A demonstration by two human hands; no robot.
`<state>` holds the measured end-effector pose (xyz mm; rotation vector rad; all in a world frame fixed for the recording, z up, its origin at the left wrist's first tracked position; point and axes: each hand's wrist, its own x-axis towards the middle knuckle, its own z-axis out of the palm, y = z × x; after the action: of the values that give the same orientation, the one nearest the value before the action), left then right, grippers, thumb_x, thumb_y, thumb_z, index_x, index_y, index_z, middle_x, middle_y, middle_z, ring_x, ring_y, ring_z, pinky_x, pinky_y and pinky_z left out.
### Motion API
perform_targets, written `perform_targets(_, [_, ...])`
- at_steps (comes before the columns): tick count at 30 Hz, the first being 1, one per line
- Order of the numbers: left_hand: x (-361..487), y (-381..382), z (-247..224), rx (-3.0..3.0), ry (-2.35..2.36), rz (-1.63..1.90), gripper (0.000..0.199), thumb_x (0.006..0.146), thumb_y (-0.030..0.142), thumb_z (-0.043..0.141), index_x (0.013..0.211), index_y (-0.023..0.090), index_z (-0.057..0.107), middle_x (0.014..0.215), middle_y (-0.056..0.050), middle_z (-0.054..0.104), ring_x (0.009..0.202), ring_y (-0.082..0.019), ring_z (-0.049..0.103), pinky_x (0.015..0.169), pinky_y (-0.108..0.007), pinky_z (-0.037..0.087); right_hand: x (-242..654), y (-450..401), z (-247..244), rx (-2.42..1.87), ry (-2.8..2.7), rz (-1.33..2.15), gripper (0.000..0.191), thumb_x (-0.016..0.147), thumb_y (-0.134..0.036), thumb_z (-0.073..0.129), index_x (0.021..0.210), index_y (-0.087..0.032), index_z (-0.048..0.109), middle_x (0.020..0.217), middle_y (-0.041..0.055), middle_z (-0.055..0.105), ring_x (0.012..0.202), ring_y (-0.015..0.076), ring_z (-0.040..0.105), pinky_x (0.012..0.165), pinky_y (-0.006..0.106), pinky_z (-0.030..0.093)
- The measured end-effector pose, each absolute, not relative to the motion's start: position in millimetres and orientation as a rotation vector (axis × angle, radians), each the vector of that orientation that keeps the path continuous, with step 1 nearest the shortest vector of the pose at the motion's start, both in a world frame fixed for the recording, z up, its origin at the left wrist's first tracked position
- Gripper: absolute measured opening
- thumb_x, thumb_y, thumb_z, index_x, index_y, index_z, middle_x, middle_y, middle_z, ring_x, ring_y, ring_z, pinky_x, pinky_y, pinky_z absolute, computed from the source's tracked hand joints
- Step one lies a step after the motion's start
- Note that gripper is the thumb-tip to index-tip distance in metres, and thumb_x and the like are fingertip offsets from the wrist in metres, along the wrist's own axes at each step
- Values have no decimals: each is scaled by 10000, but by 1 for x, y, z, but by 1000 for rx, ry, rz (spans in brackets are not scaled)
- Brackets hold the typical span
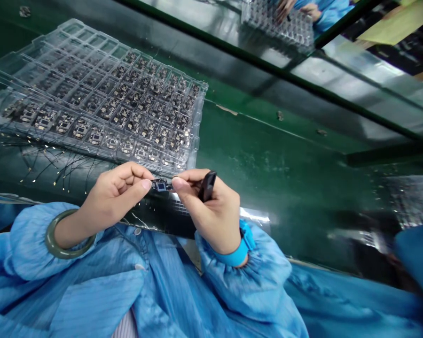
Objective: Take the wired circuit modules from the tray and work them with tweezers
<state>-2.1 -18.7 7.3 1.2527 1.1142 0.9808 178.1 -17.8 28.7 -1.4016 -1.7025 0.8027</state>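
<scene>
A small circuit board (161, 186) is held between my two hands, just in front of a clear tray. My left hand (118, 195) pinches its left end between thumb and index finger. At its right end, my right hand (206, 204) pinches with thumb and index finger, while a black tool (207, 186) rests in the same hand, its lower part hidden by the palm. The stacked clear plastic trays (196, 122) hold several similar boards in compartments. Thin black cables (61, 162) with small bright ends spread along the tray's lower left edge.
A dark green rail (268, 69) crosses behind the green work surface (254, 150). Beyond it, another person's hands (285, 8) are over a clear tray (278, 28). A blurred tray (414, 197) and a blue sleeve (418, 258) are at the right.
</scene>
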Motion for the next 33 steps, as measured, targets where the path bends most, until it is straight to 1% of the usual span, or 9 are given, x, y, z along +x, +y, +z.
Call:
perform_targets(9, [-3,-18,3,1223,1100,997,99,853,270,576,828,177,602,530,67,414,425,-56,344,391,-173,259,176,-17,24,-1381,-1670,848,86,822,-275,622,780,-200,621,616,-45,573,525,75,488,502,205,418])
perform_targets(16, [-4,-17,5,1278,1146,991,87,845,237,569,804,164,594,521,69,436,422,-47,357,383,-152,273,177,-14,19,-1303,-1637,900,27,818,-234,633,806,-209,633,711,-40,654,601,81,567,580,212,463])
perform_targets(22, [-4,-17,7,1328,1194,995,75,835,218,561,792,164,588,515,67,457,413,-48,365,376,-152,281,175,-15,19,-1295,-1611,941,41,821,-248,634,803,-212,633,695,-45,643,576,76,547,553,212,451])
perform_targets(25, [-4,-17,8,1358,1214,975,71,836,208,553,784,165,574,510,73,441,404,-45,355,370,-150,274,177,-12,20,-1305,-1617,943,90,837,-286,618,795,-211,641,663,-42,624,560,77,524,522,212,422])
perform_targets(27, [-4,-18,9,1394,1220,947,74,843,206,545,786,167,569,517,73,441,405,-45,355,369,-149,272,181,-6,22,-1275,-1577,962,149,847,-342,603,800,-209,647,694,-28,646,531,75,500,489,214,395])
perform_targets(30, [-2,-21,7,1473,1168,840,80,859,212,533,796,172,562,539,71,451,412,-46,372,374,-150,287,192,10,28,-1111,-1401,1018,261,863,-438,547,816,-207,658,749,-10,689,414,55,385,396,219,302])
perform_targets(32, [2,-24,5,1559,1076,712,87,879,224,515,822,179,563,563,67,459,435,-54,405,397,-156,325,200,22,36,-997,-1299,1018,317,889,-438,467,775,-214,660,743,-13,694,374,54,327,363,224,256])
perform_targets(33, [5,-25,3,1623,1006,650,94,889,228,503,836,182,565,592,57,481,468,-62,439,427,-162,359,205,28,41,-971,-1263,1012,343,907,-402,411,750,-218,655,758,-14,695,386,60,358,366,222,279])
